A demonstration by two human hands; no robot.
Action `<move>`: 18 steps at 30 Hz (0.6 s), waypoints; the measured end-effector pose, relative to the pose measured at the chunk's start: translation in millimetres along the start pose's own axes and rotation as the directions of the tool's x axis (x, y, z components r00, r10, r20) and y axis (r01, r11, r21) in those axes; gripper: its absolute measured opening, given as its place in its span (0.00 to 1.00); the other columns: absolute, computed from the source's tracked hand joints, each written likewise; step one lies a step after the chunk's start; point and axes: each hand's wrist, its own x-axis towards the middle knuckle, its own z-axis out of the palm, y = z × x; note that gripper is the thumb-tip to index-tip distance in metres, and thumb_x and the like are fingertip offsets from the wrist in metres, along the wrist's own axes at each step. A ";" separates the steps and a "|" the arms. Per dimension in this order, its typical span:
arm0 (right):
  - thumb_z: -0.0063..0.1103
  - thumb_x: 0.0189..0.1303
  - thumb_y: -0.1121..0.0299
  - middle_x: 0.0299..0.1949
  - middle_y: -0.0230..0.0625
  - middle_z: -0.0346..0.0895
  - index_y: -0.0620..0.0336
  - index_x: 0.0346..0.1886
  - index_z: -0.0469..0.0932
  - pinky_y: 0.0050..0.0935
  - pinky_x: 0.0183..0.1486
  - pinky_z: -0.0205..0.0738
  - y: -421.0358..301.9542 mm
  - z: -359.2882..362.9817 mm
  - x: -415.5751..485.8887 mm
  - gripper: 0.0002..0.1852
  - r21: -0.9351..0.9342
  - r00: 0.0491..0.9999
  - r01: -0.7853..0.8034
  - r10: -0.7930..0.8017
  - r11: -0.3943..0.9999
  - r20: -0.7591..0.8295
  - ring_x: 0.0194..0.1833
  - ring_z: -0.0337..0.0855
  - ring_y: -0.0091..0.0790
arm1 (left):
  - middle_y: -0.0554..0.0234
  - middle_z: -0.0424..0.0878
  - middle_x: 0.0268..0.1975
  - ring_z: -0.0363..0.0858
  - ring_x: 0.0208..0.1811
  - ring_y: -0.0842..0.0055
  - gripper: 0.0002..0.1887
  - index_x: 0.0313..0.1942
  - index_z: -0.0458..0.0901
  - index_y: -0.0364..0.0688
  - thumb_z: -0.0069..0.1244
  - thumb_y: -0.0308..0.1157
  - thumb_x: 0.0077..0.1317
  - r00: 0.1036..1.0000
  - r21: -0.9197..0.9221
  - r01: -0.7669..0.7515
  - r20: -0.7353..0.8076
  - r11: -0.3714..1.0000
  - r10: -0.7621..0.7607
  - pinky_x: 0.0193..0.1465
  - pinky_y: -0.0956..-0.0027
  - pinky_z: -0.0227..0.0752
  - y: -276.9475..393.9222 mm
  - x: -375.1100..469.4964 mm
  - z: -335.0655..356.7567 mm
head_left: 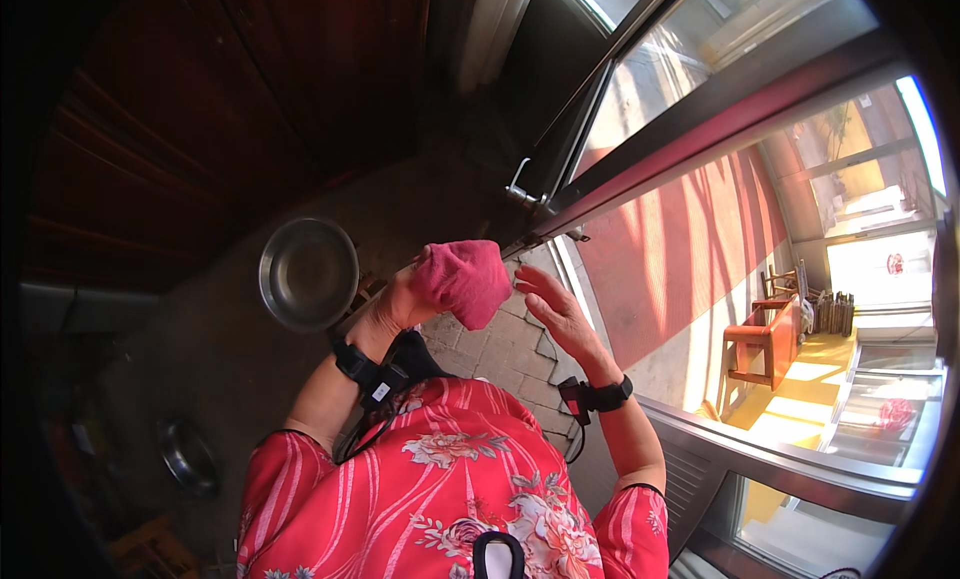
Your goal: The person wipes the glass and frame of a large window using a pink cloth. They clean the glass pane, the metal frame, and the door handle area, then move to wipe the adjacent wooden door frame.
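A folded pink cloth (466, 282) lies over the fingers of my left hand (409, 297), which holds it in front of my body; most of those fingers are hidden under it. Just right of the cloth, my right hand (559, 312) is raised with its fingers apart and nothing in it. A gap shows between its fingertips and the cloth. Beyond both hands is the metal handle (525, 192) of a dark-framed glass door (675, 151). To the left of my left hand, a round metal basin (309, 275) stands low down.
A second metal basin (187, 457) sits at the lower left. Dark red wooden cabinet doors (247, 91) rise at the upper left. Paving bricks (517, 354) cover the floor below my hands. Through the glass are a red striped mat (675, 256) and an orange wooden stool (765, 342).
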 end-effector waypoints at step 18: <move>0.60 0.68 0.72 0.28 0.35 0.81 0.67 0.41 0.74 0.21 0.33 0.75 -29.4 1.7 2.9 0.07 -0.121 0.977 0.023 -0.048 0.992 -0.207 0.28 0.81 0.22 | 0.51 0.62 0.66 0.70 0.62 0.55 0.30 0.68 0.70 0.49 0.44 0.55 0.72 0.933 0.945 0.010 0.109 -0.328 0.343 0.65 0.60 0.68 42.6 4.3 8.5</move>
